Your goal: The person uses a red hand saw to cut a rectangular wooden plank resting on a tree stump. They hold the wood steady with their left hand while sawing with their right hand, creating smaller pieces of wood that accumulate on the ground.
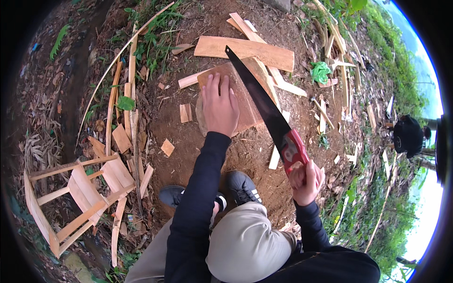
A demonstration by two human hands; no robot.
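My right hand [306,181] is wrapped round the red handle of a hand saw [264,101]. The saw's dark blade slants up and to the left, along the right part of a wooden board [240,106]. Whether its teeth touch the wood I cannot tell. Flat on this board, towards its left side, lies my left hand [219,104] with the fingers stretched out. Under the board is a pale block or stump, mostly hidden. Behind it a long plank [245,51] lies across other pieces of wood.
A small wooden frame like a chair [89,188] lies at the lower left. Long wood strips [131,80] run along the left side. To the right are a hammer [323,113] and a green plastic bag [320,72]. Offcuts [167,147] dot the soil, and a dark-clothed person [408,136] is far right.
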